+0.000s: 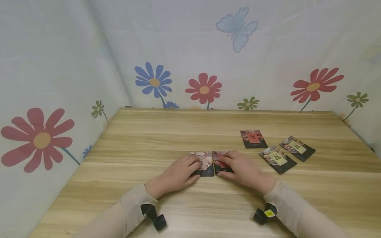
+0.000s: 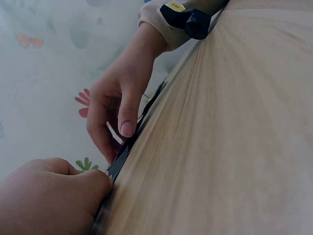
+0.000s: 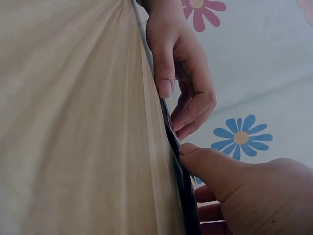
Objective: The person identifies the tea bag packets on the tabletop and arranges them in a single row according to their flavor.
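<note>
Two hands rest on two packets set side by side on the table.
Left hand (image 1: 181,172): grip relaxed, fingers lying over the pale-labelled packet (image 1: 208,162), thumb by its near edge. Right hand (image 1: 244,170): grip likewise relaxed, bent fingers on the red-labelled packet (image 1: 217,169), thumb low at its near edge. These two packets lie flat, long sides meeting or nearly so, dark ends toward the person. Off to the right, apart from the hands, lie three more: a second red-labelled packet (image 1: 253,139) farther back, then two yellow-labelled packets (image 1: 278,160), slanted and near each other. Beige sleeves (image 1: 131,205), a black wrist mount (image 1: 160,222) on each. Table (image 1: 154,132) wood-grained; behind it, a pale cloth (image 1: 178,33) printed with flowers and a blue butterfly (image 1: 238,28).
</note>
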Available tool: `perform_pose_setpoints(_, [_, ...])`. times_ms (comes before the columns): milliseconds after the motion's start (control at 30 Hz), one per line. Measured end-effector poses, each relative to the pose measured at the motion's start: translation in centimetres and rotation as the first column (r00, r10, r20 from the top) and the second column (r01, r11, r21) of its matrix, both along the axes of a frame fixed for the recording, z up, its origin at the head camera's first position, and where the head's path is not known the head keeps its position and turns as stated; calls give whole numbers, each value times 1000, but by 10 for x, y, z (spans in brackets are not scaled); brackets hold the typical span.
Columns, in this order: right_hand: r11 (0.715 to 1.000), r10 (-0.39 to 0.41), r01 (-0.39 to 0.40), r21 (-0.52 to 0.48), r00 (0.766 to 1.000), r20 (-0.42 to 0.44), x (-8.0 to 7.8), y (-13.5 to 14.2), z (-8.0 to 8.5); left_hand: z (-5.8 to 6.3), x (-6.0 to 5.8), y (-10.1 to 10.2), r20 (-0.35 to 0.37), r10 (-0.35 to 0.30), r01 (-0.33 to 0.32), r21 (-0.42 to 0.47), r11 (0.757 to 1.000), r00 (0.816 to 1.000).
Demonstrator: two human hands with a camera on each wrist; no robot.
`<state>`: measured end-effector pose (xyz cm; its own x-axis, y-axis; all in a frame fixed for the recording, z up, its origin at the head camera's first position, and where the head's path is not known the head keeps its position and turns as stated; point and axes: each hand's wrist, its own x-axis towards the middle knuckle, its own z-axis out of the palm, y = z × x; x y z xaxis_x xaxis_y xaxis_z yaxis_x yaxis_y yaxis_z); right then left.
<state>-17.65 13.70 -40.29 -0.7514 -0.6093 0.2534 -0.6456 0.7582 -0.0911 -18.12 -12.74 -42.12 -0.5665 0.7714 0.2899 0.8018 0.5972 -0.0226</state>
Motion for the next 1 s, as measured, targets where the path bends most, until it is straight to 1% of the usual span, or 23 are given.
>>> perform_pose_setpoints(100, [1000,7,-7,0,1000,4,0,0,1,-1,-1,1,-3,-3,3,0,1000,1000])
perform_pose_setpoints(267, [999,27,-26,-42,999,35,-1,4,8,-3,-1,2,-6,-5,5,1,1000,1000])
perform_pose_setpoints(367, [999,4,-2,-45,999,44,-4,10,16,-3,-1,3,-7,-4,4,4,1000,1000])
perform_pose_setpoints(500, [998,-48,49,-27,999,26,-10,25,26,-3,0,3,-1,-3,3,5,1000,1000])
perform_pose_setpoints(633, [993,-98,98,-61,995,-1,-19,43,31,-3,0,3,9,-1,1,6,1000,1000])
perform_pose_setpoints(733, [984,-157,158,-86,987,8,-27,56,33,-2,1,3,13,-2,2,12,1000,1000])
perform_pose_setpoints(800, [975,-203,206,-85,978,35,-32,65,34,-1,1,3,14,-3,2,16,1000,1000])
perform_pose_setpoints(900, [956,-273,281,-79,957,102,-37,75,33,-1,0,2,14,-1,1,17,1000,1000])
perform_pose_setpoints(1000, [944,-306,320,-77,939,156,-41,82,30,0,0,1,13,3,-3,21,1000,1000])
